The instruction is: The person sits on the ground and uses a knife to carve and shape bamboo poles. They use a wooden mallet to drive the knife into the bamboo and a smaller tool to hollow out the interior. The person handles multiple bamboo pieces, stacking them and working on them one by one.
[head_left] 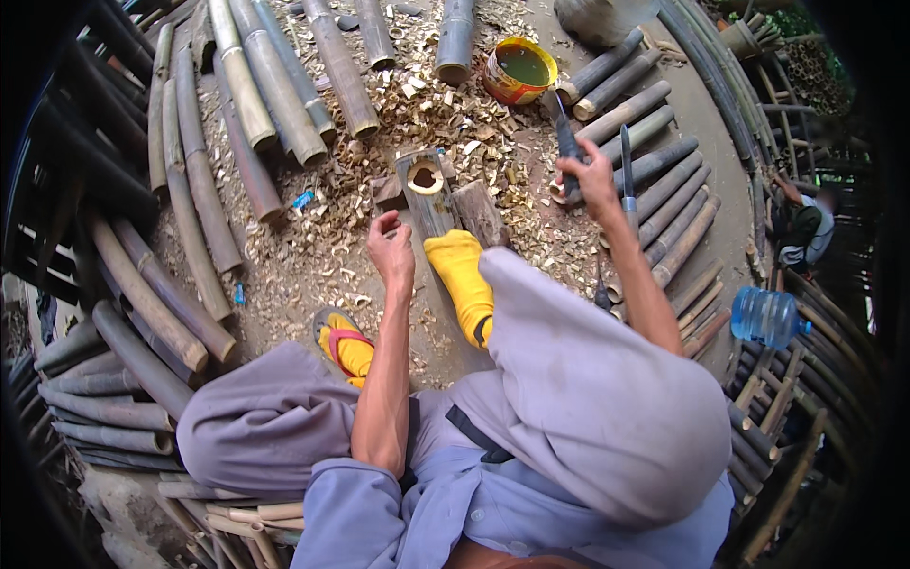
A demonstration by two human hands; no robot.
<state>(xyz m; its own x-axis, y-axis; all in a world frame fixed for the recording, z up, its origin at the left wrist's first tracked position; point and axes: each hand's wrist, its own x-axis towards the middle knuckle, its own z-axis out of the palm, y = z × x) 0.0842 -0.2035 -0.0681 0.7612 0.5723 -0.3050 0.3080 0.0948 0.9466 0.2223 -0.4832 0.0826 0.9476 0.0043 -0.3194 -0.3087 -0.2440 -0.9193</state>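
Around you spreads bare, brownish-grey ground (718, 123), thickly littered ahead with pale wood chips (379, 169). On your left, a dark, barred structure (90, 185) lies in deep shadow. On your right, long poles (713, 71) border the ground, with green leaves (806, 17) showing beyond. Soft daylight covers the middle; your far right is dimmer.
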